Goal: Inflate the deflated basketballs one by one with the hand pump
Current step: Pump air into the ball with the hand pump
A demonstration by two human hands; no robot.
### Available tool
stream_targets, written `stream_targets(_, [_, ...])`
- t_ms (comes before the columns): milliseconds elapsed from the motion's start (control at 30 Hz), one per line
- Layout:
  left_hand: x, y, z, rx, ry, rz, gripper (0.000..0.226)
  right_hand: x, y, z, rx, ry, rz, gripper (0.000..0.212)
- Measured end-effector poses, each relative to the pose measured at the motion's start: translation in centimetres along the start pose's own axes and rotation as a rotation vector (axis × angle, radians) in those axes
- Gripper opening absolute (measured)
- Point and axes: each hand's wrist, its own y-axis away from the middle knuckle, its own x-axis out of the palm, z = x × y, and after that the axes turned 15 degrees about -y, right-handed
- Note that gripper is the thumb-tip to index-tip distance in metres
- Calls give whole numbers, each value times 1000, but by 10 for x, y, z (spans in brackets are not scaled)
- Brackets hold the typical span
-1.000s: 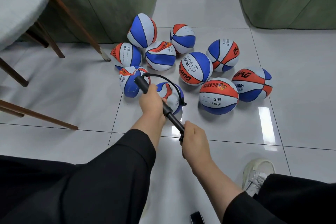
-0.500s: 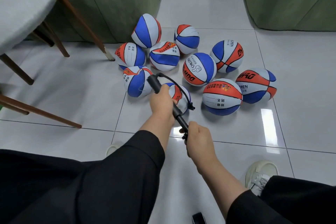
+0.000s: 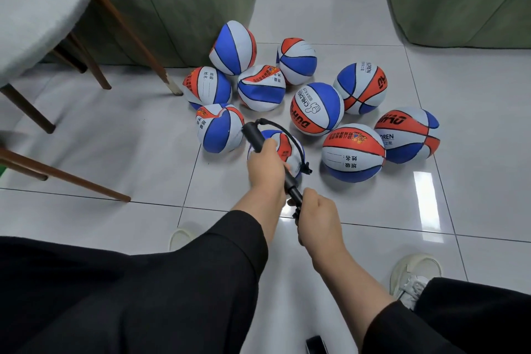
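A: Where is the pump?

B: Slanted between both hands, above the near ball. The left hand is wrapped round its black barrel; the right hand is closed round the handle end, close behind the left.

A: And the hose?

B: It loops from the far tip of the barrel over the near ball and comes down at that ball's right side. Whether the needle sits in the valve I cannot tell.

A: The other balls?

B: Nine more lie on the tiled floor in a cluster beyond it, several dented and slack. A green sofa stands behind them, a chair leg to the left.
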Motion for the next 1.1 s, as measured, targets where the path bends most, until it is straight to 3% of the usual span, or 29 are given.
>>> stream_targets(100, [6, 9, 5, 13, 15, -26, 19, 0, -3, 4, 1, -12, -24, 33])
stream_targets(233, [0, 7, -2, 0, 52, -3, 23, 3, -2, 9, -30, 13, 20, 48])
stream_targets(367, [-7, 4, -22, 6, 31, 36, 19, 3, 2, 8, -62, 23, 24, 44])
stream_targets(567, [-28, -23, -38, -10, 36, -44, 21, -3, 10, 0, -66, 58, 63, 41])
stream_targets(767, [-9, -8, -10, -28, 29, -8, 22, 0, 4, 1, -41, 32, -2, 59])
stream_targets(933, [4, 9, 6, 10, 26, -17, 20, 1, -4, 1, -29, 22, -34, 39])
stream_targets(1100, [-5, 0, -3, -30, 56, 37, 22, 5, -5, 7, -40, 21, 31, 38])
